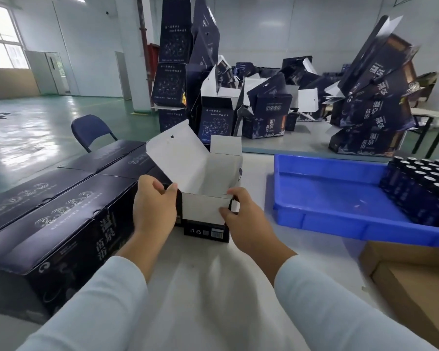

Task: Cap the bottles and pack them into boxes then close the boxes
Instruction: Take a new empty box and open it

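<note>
Both hands, left [153, 207] and right [249, 221], gripping open box [205, 188] near bottles [426, 188].

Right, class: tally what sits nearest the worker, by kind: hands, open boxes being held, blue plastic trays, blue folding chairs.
Hands: 2 (left hand, right hand)
Open dark cardboard box: 1
Blue plastic tray: 1
Blue folding chair: 1
Total: 5

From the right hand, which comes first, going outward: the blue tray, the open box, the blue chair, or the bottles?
1. Open box: held by the right hand, at its near right corner.
2. Blue tray: just to the right.
3. Bottles: in the tray's far right end.
4. Blue chair: far left, behind the table.
</note>
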